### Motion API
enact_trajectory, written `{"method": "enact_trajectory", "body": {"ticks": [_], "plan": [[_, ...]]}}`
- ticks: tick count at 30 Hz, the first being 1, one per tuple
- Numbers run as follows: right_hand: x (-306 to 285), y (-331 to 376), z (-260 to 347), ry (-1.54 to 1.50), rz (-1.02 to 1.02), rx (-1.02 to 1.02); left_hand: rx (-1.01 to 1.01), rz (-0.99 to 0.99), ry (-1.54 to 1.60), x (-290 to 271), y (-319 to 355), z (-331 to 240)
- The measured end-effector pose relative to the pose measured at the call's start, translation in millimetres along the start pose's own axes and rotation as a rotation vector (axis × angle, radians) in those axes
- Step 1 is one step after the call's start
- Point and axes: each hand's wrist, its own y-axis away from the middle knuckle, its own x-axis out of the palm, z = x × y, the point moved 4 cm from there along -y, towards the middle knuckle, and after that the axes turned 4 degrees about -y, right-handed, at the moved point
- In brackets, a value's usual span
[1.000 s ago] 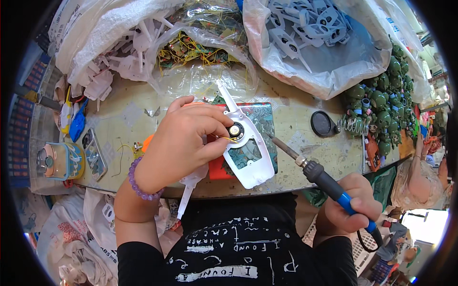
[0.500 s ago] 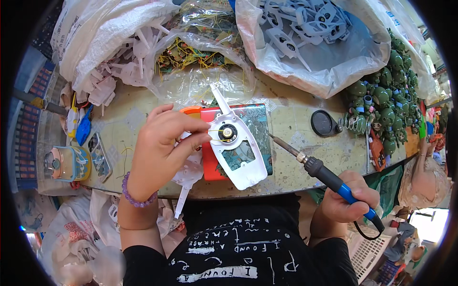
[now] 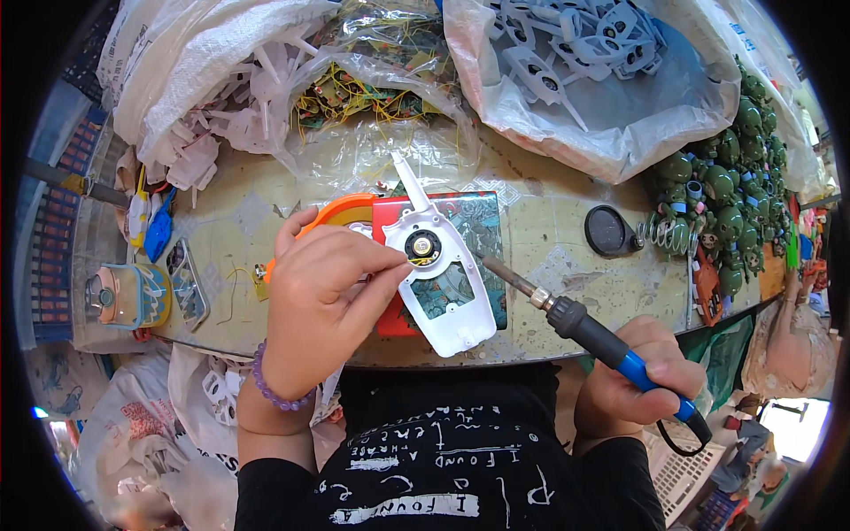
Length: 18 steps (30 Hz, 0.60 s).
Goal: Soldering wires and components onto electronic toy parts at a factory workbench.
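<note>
A white plastic toy shell (image 3: 443, 279) with a long thin antenna lies on a red and green box (image 3: 482, 232) at the front of the workbench. A small round speaker (image 3: 423, 246) sits in the shell's upper part. My left hand (image 3: 328, 288) rests on the shell's left edge, with thumb and forefinger pinched right beside the speaker. What they pinch is too small to see. My right hand (image 3: 633, 376) grips a soldering iron (image 3: 593, 332) with a blue and black handle. Its tip points up-left and stops just right of the shell.
Clear bags of white plastic parts (image 3: 226, 133), wired circuit boards (image 3: 363, 93) and grey-blue shells (image 3: 584, 53) line the back. Green toy figures (image 3: 726, 195) pile up at the right. A black round stand with a coil (image 3: 611, 232) sits right of the box. An orange part (image 3: 341, 212) lies behind my left hand.
My left hand has slid off the speaker to the shell's left side, so the speaker and shell now show fully. The soldering iron has stayed close to the shell's right edge.
</note>
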Motion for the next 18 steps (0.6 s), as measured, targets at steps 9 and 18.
{"method": "enact_trajectory", "body": {"ticks": [9,18], "plan": [[11.2,-6.5,2.2,-0.139,0.198,-0.171,0.082,-0.053,-0.111,17.3,-4.0,-12.0],[20.3,-7.9,3.3,-0.181,0.269,-0.203,0.064,-0.041,-0.128,20.9,-3.6,-9.8]]}}
